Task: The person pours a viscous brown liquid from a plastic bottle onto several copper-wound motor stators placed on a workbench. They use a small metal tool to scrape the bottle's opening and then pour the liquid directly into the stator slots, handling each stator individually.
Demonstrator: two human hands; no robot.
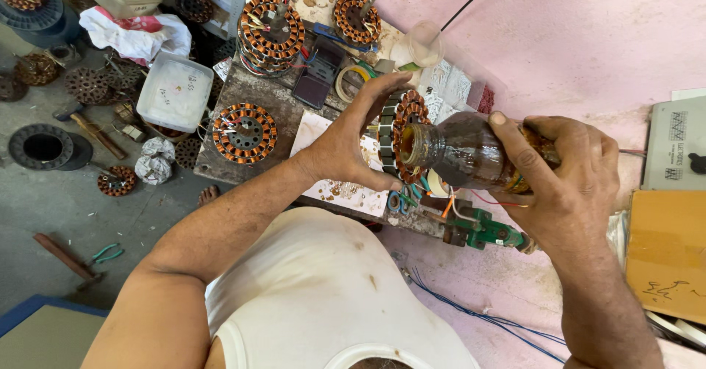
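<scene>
The right hand (570, 181) is wrapped around a brown glass bottle (471, 152), fingers closed on its body, holding it tipped on its side with the open mouth touching a copper-wound stator (401, 137). The left hand (353, 141) grips that stator by its rim, fingers curled round it, holding it upright above a stained paper sheet (316, 130). Farther off on the bench lie another wound stator (245, 133), a white plastic tub (175, 91) and two more stators (271, 32)
</scene>
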